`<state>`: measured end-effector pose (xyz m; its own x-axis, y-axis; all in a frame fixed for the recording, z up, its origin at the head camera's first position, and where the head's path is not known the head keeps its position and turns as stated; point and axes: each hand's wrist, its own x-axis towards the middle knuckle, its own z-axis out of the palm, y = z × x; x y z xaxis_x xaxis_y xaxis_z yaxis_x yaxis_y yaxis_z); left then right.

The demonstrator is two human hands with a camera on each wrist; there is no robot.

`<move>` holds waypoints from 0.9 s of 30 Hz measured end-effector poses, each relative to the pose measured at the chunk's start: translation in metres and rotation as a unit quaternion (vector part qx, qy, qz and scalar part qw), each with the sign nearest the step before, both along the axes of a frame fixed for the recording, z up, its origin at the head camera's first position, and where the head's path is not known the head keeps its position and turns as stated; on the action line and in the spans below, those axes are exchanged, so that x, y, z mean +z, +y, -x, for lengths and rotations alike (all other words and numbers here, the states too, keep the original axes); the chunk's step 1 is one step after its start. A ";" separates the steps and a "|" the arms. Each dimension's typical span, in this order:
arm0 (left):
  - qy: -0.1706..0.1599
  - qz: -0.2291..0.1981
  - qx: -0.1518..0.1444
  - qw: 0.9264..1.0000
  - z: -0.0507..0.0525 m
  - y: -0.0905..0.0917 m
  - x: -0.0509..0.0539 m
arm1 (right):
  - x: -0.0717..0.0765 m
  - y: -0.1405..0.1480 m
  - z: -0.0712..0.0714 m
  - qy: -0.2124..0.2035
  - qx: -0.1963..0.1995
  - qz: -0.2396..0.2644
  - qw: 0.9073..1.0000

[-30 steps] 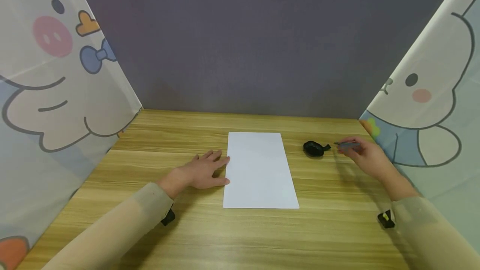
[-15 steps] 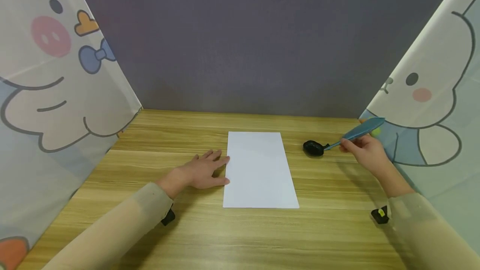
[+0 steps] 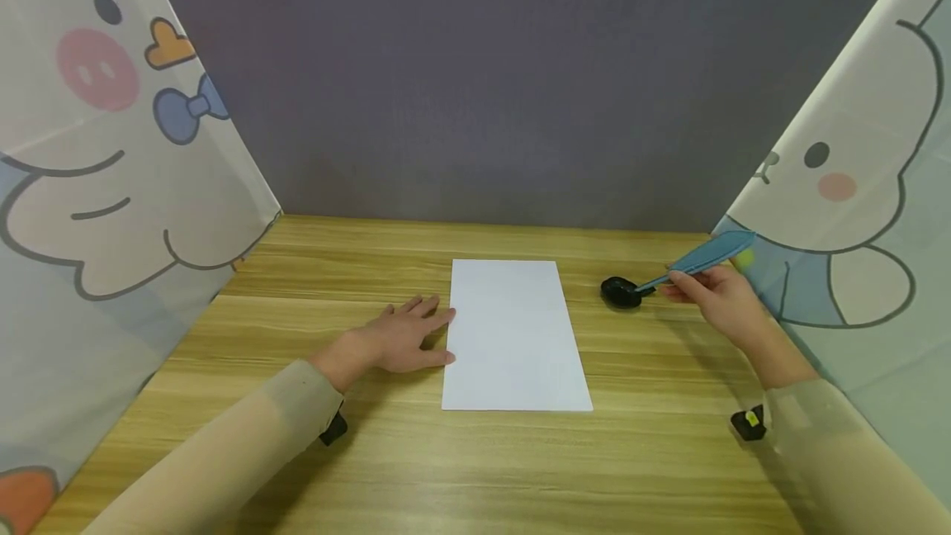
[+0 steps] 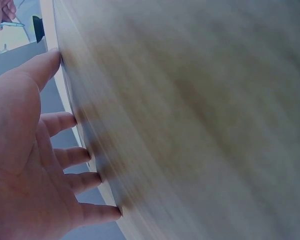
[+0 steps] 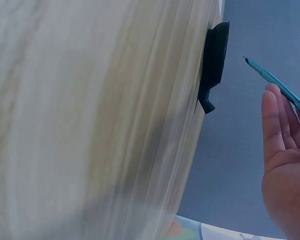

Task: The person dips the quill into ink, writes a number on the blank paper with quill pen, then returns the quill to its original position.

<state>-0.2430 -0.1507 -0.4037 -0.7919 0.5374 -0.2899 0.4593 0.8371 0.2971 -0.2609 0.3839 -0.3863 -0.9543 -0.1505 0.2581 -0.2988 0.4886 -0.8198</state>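
My right hand [image 3: 722,297] pinches a blue feather quill pen [image 3: 712,254] between thumb and fingers. The feather end slants up to the right, while the dark nib points left over a small black dish with a short handle or spout [image 3: 621,293]. In the right wrist view, the nib end of the quill pen [image 5: 270,77] hangs in the air, apart from the black dish [image 5: 214,57]. Spread flat on the table, my left hand [image 3: 404,338] touches the left edge of a blank white sheet of paper [image 3: 516,337] with its thumb and a fingertip.
A wood-grain table [image 3: 475,469] carries everything. A grey panel [image 3: 475,89] stands behind it, and cartoon-printed cloths rise at the left [image 3: 111,188] and right [image 3: 839,188]. Black wrist cameras sit under both cuffs.
The quill pen has swung so that its feather shows, rising to the right. Its nib has moved left from beside the dish to over it. My left hand stays in place.
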 end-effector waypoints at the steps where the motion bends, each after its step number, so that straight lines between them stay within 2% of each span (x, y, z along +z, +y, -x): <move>1: 0.000 -0.001 0.000 1.000 0.000 0.000 0.000 | 0.000 -0.001 0.001 0.000 0.002 0.000 1.000; 11: 0.002 -0.003 -0.002 1.000 -0.001 0.000 0.001 | -0.001 -0.008 0.006 -0.010 0.017 0.028 0.999; 17: 0.001 -0.003 -0.002 1.000 -0.001 0.000 0.001 | -0.001 -0.010 0.008 -0.012 -0.008 -0.022 1.000; 27: 0.000 -0.004 -0.002 1.000 -0.001 -0.001 0.001 | -0.003 -0.015 0.013 -0.018 -0.011 -0.042 0.999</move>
